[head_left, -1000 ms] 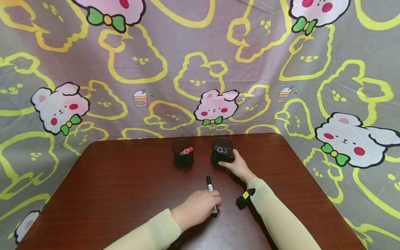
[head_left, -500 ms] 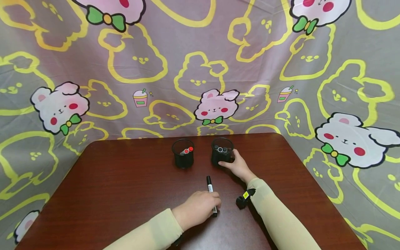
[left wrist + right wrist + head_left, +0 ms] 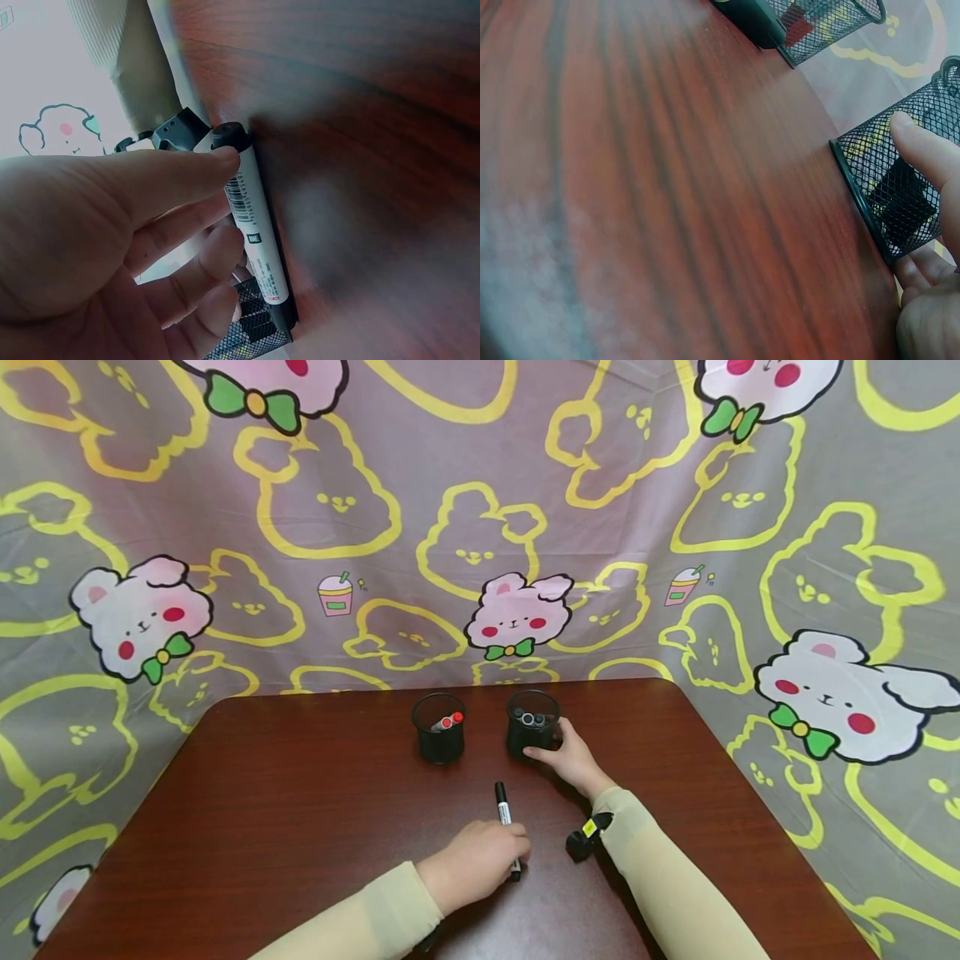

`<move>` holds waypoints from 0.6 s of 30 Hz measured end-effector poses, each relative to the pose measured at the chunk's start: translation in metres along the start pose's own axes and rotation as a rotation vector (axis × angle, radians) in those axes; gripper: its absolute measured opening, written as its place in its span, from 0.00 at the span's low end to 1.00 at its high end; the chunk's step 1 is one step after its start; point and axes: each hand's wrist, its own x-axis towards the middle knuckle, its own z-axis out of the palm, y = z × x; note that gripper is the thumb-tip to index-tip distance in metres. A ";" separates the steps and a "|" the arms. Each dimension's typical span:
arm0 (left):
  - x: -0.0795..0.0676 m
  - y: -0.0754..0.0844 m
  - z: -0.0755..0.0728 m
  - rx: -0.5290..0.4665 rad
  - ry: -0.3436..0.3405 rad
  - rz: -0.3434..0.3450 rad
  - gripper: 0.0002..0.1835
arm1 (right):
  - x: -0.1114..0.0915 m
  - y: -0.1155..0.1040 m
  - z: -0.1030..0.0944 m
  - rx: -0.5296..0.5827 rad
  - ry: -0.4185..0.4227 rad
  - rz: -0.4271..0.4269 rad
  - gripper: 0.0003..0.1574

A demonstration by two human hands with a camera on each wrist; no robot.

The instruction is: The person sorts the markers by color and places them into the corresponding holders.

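My left hand (image 3: 474, 860) pinches a whiteboard marker (image 3: 503, 810) with a white barrel and black ends, low over the table. In the left wrist view, the thumb presses near one black end of this marker (image 3: 259, 240) and the curled fingers lie along its side. Farther back, my right hand (image 3: 576, 762) grips a black mesh pen cup (image 3: 527, 746) that stands upright. The thumb lies on the mesh of this pen cup (image 3: 866, 161) in the right wrist view, with fingers at its far side. Several dark-ended markers (image 3: 529, 720) lean inside it.
Left of the gripped cup stands a second black mesh pen cup (image 3: 441, 747), holding red-ended markers (image 3: 448, 722). Both cups are near the back edge of the brown wooden table (image 3: 315, 793). A cartoon-printed cloth (image 3: 405, 577) hangs behind. A black wrist camera (image 3: 581, 843) juts from the right sleeve.
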 end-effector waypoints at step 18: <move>0.000 0.003 0.001 -0.019 -0.039 0.031 0.08 | 0.000 -0.001 0.001 0.002 0.006 0.001 0.50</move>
